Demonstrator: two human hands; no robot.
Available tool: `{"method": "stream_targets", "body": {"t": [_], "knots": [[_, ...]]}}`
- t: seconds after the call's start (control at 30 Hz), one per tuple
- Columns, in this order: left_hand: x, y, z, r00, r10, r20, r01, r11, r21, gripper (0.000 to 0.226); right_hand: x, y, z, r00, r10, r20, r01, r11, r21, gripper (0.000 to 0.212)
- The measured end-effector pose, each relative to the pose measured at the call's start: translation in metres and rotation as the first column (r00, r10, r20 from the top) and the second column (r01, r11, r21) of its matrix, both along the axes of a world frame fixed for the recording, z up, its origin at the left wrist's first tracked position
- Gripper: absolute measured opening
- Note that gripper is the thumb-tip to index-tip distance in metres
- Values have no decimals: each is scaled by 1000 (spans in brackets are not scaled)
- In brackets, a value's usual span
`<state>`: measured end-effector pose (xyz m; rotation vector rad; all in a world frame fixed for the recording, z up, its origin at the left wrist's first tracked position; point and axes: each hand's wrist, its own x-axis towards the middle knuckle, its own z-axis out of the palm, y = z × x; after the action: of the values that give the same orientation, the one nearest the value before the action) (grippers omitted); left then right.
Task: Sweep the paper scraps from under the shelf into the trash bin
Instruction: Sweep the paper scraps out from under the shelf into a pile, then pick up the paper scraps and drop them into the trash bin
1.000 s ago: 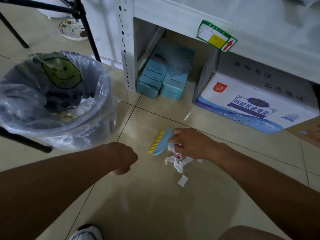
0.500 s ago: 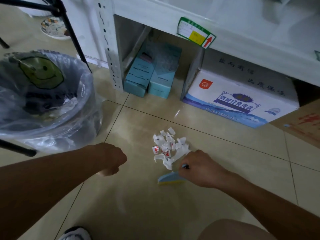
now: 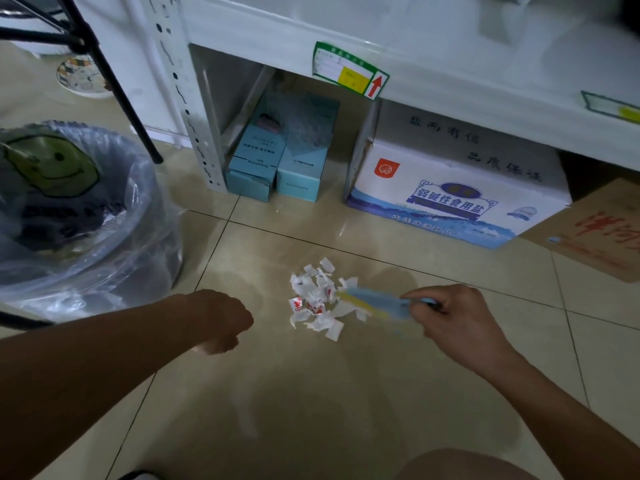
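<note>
A heap of white paper scraps (image 3: 317, 297), some with red print, lies on the tan floor tiles in front of the white shelf (image 3: 346, 39). My right hand (image 3: 453, 317) grips a small blue brush with yellow bristles (image 3: 372, 301), blurred, its head touching the right side of the heap. My left hand (image 3: 223, 320) is a closed fist left of the scraps, holding nothing that I can see. The trash bin (image 3: 104, 258), lined with a clear plastic bag, stands at the left.
Under the shelf sit two light blue boxes (image 3: 277, 161) and a white and blue carton (image 3: 450, 192). A brown cardboard sheet (image 3: 599, 237) lies at the right. A black stand leg (image 3: 117, 88) slants down behind the bin. A patterned plate (image 3: 81, 77) rests far left.
The brush went from the far side of the scraps to their near side, then to their right edge. The scraps lie in a tighter heap. My left fist stayed put.
</note>
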<state>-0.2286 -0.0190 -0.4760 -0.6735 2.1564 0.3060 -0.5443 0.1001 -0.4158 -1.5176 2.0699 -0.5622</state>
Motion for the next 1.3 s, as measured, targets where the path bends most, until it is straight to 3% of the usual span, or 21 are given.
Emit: {"method": "stream_targets", "body": {"t": [0.1, 0.17, 0.23, 0.33, 0.47, 0.57, 0.63, 0.7, 0.77, 0.83, 0.97, 1.13, 1.23, 1.3], "knots": [[-10, -3, -5, 1000, 9, -19, -9, 1000, 9, 43, -31, 12, -33, 949, -108, -296, 68, 988, -140, 23], [-19, -2, -10, 1000, 1, -14, -1, 1000, 5, 46, -48, 23, -65, 882, -95, -461, 74, 995, -64, 35], [-26, -3, -14, 1000, -6, -27, 5, 1000, -16, 47, -58, 38, -98, 851, -30, -525, 74, 995, 62, 44], [-38, -7, -19, 995, 22, -99, -29, 997, -70, 48, -60, 59, -132, 825, 23, -564, 104, 976, 192, 40], [-56, -16, -28, 972, 72, -224, -100, 988, -116, 72, -52, 58, -141, 798, 44, -601, 138, 957, 254, 42], [-72, -24, -40, 951, 110, -289, -151, 981, -123, 101, -27, 27, -126, 896, 34, -443, 70, 974, 217, 61], [-84, -29, -51, 943, 137, -304, -179, 977, -118, 118, -4, 0, -120, 974, 76, -214, -22, 970, 243, 87], [-93, -32, -63, 930, 168, -326, -215, 970, -115, 128, 20, -25, -124, 990, 120, -67, -97, 958, 271, 115], [-98, -33, -76, 901, 223, -373, -276, 957, -93, 130, 37, -45, -133, 988, 154, -32, -136, 940, 314, 130], [-101, -33, -84, 855, 264, -446, -318, 947, -50, 124, 49, -61, -140, 973, 209, -93, -164, 920, 356, 133], [-107, -28, -91, 693, 376, -615, -398, 911, 109, 96, 64, -81, -143, 974, 204, -101, -161, 932, 323, 116], [-114, -19, -91, 553, 504, -664, -522, 830, 195, 37, 71, -83, -146, 996, 80, -25, -73, 970, 230, 40], [-111, -17, -87, 507, 539, -673, -548, 804, 232, 12, 74, -79, -145, 999, 31, -9, -28, 981, 191, 24], [-110, -15, -81, 481, 563, -672, -559, 788, 260, 13, 75, -77, -139, 999, 32, -10, -30, 986, 162, 23]]}}
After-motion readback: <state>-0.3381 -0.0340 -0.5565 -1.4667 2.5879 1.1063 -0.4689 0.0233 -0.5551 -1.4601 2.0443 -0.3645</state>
